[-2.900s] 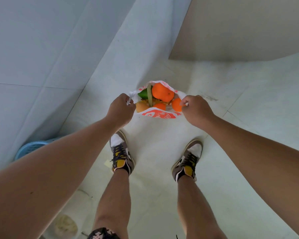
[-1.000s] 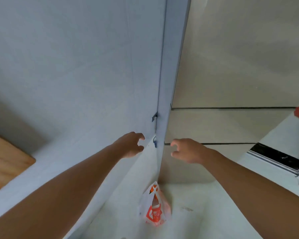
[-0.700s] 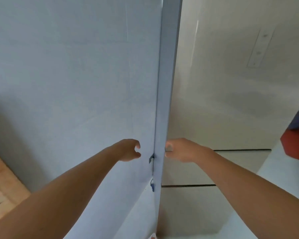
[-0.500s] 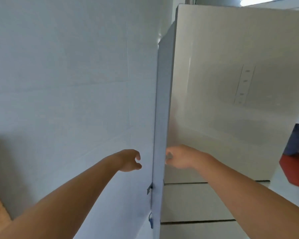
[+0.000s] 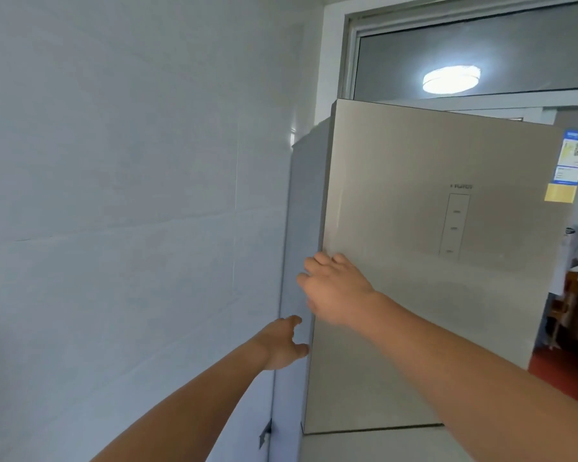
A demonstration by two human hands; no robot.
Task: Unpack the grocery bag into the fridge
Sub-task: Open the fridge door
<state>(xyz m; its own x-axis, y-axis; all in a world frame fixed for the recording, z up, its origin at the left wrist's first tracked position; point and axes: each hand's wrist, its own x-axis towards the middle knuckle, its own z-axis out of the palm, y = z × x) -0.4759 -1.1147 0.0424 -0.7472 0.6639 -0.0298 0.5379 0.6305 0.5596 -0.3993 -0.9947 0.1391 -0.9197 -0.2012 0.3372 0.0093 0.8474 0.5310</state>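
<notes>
Raised since half a second ago: right hand, fingers now hooked over the left edge of the fridge door (beige, upper door, shut against the body). Left hand: lower, half open, empty, thumb and fingertips at the grey fridge side beside the white wall. Grocery bag: out of view. Label: door's top right corner.

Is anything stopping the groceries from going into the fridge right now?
Yes: the upper fridge door is shut across the compartment. The right hand has its fingers curled round the door's left edge; the left hand is open by the fridge's side, lower down. The grocery bag is out of view.
</notes>
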